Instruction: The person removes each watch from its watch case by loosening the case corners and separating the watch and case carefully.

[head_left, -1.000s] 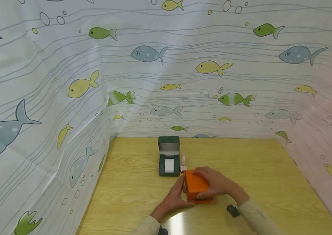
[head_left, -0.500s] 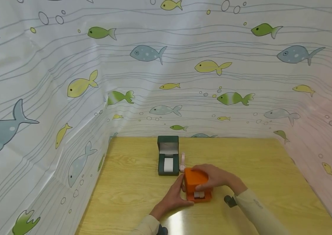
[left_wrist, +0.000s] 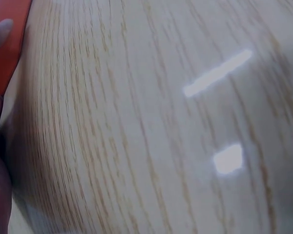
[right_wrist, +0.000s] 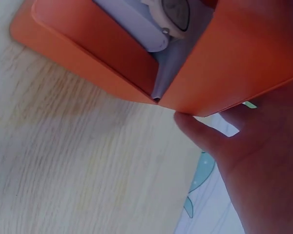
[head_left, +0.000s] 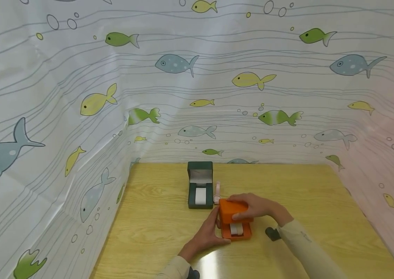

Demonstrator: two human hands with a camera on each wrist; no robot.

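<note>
An orange watch box [head_left: 246, 236] sits on the table, its hinged lid [head_left: 230, 217] partly raised. My right hand [head_left: 256, 208] grips the lid from the top and right side. Round the left side and front corner of the base, my left hand [head_left: 205, 237] holds it, with the thumb at the front. Under the lid a white cushion [right_wrist: 141, 29] shows, and a pale watch [right_wrist: 176, 12] with a dark-rimmed face lies on it in the right wrist view. The left wrist view catches only an orange edge [left_wrist: 7, 53] and some fingertips.
Behind the orange box, to the left, stands a dark green watch box [head_left: 192, 197] with its lid up and a white cushion [head_left: 201, 196] inside. Between the two boxes lies a pink watch [head_left: 217, 198]. Fish-printed sheeting [head_left: 218, 89] encloses the wooden table [head_left: 148, 224].
The orange lid has tilted up and back from closed, pulled by my right hand, and the cushion and watch inside have come into view. My left hand has stayed on the base.
</note>
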